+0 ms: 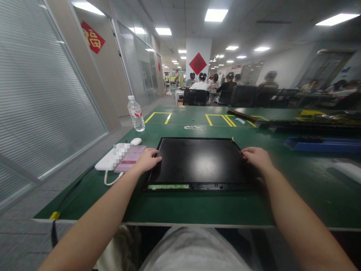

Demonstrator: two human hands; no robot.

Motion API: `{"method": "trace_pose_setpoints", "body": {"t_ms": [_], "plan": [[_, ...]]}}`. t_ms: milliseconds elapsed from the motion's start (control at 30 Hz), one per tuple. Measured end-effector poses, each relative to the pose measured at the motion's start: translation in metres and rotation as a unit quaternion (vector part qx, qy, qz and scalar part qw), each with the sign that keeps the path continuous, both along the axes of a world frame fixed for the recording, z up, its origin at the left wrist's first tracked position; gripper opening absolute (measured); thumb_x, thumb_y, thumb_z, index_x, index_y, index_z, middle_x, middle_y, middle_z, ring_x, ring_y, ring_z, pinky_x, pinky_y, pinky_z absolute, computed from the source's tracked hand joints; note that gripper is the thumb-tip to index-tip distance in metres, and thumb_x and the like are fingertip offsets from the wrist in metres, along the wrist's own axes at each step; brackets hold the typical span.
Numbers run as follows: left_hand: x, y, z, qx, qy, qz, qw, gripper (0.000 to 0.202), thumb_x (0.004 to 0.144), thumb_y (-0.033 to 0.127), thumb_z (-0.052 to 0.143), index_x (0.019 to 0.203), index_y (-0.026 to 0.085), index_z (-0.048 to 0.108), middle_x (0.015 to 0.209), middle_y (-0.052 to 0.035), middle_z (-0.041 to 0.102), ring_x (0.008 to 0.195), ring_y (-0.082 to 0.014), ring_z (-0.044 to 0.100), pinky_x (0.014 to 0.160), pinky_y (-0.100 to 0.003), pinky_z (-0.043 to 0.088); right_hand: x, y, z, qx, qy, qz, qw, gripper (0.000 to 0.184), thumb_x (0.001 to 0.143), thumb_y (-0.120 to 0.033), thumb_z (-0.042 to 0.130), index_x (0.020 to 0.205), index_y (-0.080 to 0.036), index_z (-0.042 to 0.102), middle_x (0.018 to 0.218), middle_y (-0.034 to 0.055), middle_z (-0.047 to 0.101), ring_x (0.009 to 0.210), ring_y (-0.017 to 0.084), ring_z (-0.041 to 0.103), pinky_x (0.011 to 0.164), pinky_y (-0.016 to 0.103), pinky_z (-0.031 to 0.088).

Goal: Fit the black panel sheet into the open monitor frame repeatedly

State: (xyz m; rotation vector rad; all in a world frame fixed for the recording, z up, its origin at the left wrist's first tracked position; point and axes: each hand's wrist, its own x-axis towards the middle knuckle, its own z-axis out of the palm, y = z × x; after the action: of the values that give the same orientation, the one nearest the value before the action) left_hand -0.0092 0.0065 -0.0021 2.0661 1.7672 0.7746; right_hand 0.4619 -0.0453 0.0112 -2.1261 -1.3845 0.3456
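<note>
We see a flat black screen (200,160) in the middle of the frame, on a green table (203,207), with a narrow green strip (168,186) along the left part of its lower edge. Our left hand (149,159) is at the screen's left edge, thumb reaching over the rim and fingers just beside it; we cannot tell whether they pinch it. Our right hand (255,156) is at the right edge, near the upper right corner, where thumb and fingertips come together and pinch the rim.

Left of the screen, just beyond our left wrist, we find a phone (131,158) against a white box (105,161), with a white cable (108,182) looping below them. A small rounded white object (136,141) sits just above the phone, and a clear bottle (136,114) stands upright farther up. A small clear packet (193,127) lies above the screen, near yellow tape lines (162,113).

At the right of the frame we see a blue tray (324,145) below long dark bars (316,127). In the upper middle, people sit near dark chairs (196,97), and a red diamond sign (197,63) hangs on a white pillar (199,45).
</note>
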Motion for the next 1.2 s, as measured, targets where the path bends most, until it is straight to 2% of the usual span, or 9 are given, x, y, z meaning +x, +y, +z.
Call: {"method": "trace_pose_setpoints", "body": {"t_ms": [167, 467, 733, 1000, 1200], "plan": [[-0.0025, 0.0023, -0.0043, -0.004, 0.02, 0.001, 1.0, 0.037, 0.07, 0.037, 0.065, 0.099, 0.017, 0.075, 0.124, -0.0138, 0.065, 0.121, -0.0325, 0.057, 0.11, -0.04, 0.04, -0.0015, -0.0015, 0.0015, 0.005, 0.005, 0.001, 1.0, 0.03, 0.076, -0.025, 0.057, 0.096, -0.019, 0.077, 0.074, 0.004, 0.074, 0.058, 0.015, 0.065, 0.063, 0.026, 0.049], [-0.0008, -0.0003, -0.0017, -0.007, -0.002, -0.01, 1.0, 0.03, 0.072, 0.034, 0.064, 0.096, 0.02, 0.075, 0.121, -0.0118, 0.067, 0.12, -0.0326, 0.057, 0.109, -0.04, 0.042, 0.0003, 0.0006, 0.0002, 0.01, 0.049, -0.005, 0.999, 0.03, 0.076, -0.025, 0.058, 0.097, -0.017, 0.077, 0.075, 0.0058, 0.074, 0.055, 0.014, 0.062, 0.06, 0.025, 0.048], [-0.0012, -0.0007, -0.0027, -0.012, -0.003, -0.003, 1.0, 0.034, 0.071, 0.035, 0.065, 0.099, 0.017, 0.074, 0.124, -0.0152, 0.063, 0.122, -0.0347, 0.056, 0.111, -0.043, 0.039, 0.0002, 0.0004, 0.001, 0.006, 0.048, -0.006, 0.999, 0.03, 0.076, -0.023, 0.057, 0.098, -0.017, 0.077, 0.075, 0.0057, 0.073, 0.055, 0.014, 0.062, 0.061, 0.026, 0.049], [-0.003, 0.0016, -0.0077, -0.01, 0.028, -0.008, 1.0, 0.042, 0.075, 0.04, 0.063, 0.108, 0.015, 0.071, 0.126, -0.0153, 0.06, 0.124, -0.0325, 0.054, 0.111, -0.04, 0.038, 0.0, -0.0003, 0.0013, 0.01, 0.047, 0.0, 0.999, 0.031, 0.074, -0.024, 0.057, 0.097, -0.018, 0.077, 0.075, 0.0057, 0.074, 0.055, 0.015, 0.063, 0.061, 0.026, 0.049], [-0.0002, -0.0019, -0.0055, 0.018, 0.043, -0.035, 0.998, 0.052, 0.08, 0.038, 0.058, 0.127, 0.017, 0.061, 0.124, -0.0138, 0.061, 0.123, -0.0317, 0.053, 0.111, -0.044, 0.037, -0.0003, -0.0002, 0.0016, 0.003, 0.011, 0.005, 1.0, 0.03, 0.075, -0.024, 0.056, 0.096, -0.019, 0.077, 0.078, 0.005, 0.075, 0.057, 0.015, 0.064, 0.063, 0.027, 0.049]]}}
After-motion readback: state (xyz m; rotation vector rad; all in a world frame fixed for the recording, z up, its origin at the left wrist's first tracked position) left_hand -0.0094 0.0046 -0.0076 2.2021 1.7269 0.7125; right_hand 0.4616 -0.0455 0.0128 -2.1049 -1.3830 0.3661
